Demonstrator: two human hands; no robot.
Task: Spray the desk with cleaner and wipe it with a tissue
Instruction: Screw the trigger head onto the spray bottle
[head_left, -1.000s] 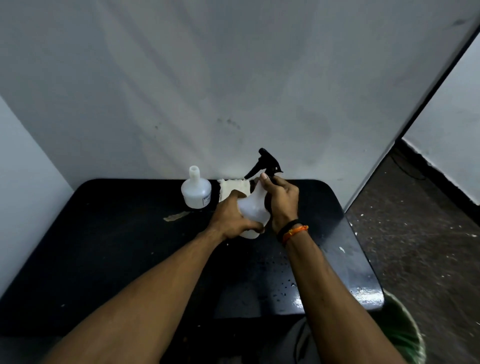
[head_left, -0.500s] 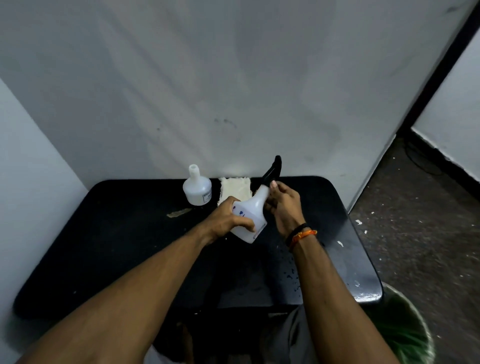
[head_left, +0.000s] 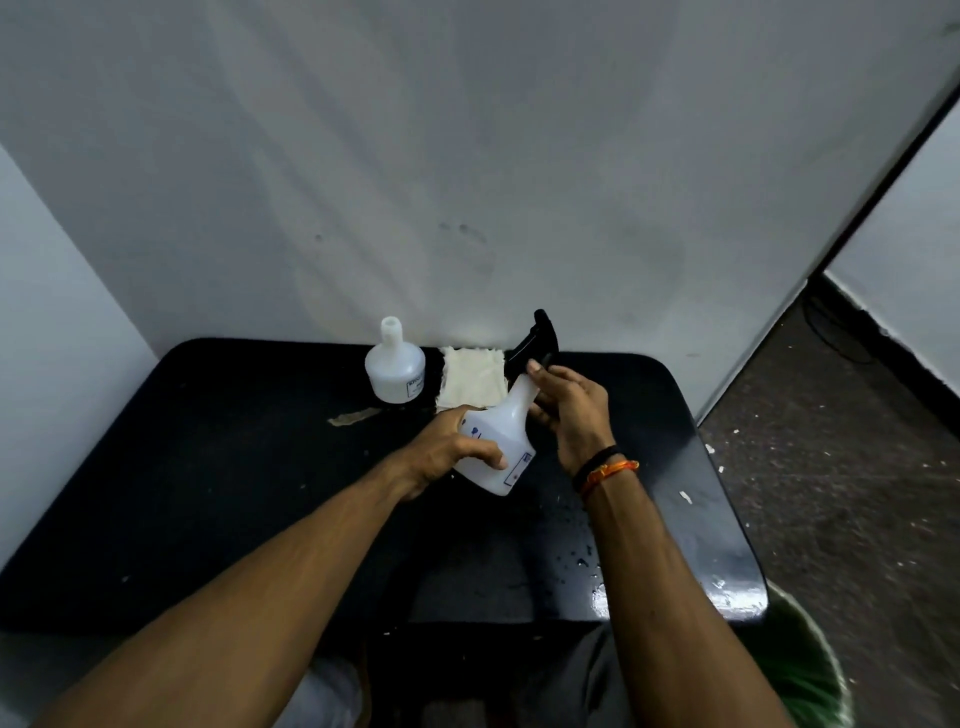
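A white spray bottle (head_left: 501, 441) with a black trigger head (head_left: 537, 340) is held tilted above the middle of the black desk (head_left: 208, 467). My left hand (head_left: 452, 449) grips the bottle's body from the left. My right hand (head_left: 569, 408) holds the neck and trigger head, fingers curled round it. A cream tissue (head_left: 470, 382) lies flat on the desk behind the bottle, near the wall. Small droplets (head_left: 576, 561) glisten on the desk's right front part.
A second white bottle (head_left: 395, 366) without a cap stands left of the tissue by the wall. A scrap of paper (head_left: 353, 417) lies near it. A green bin (head_left: 800, 670) stands on the floor under the desk's right front corner.
The spray bottle has tilted from upright to leaning right, and the trigger head has turned. Both hands kept their hold and shifted slightly lower.
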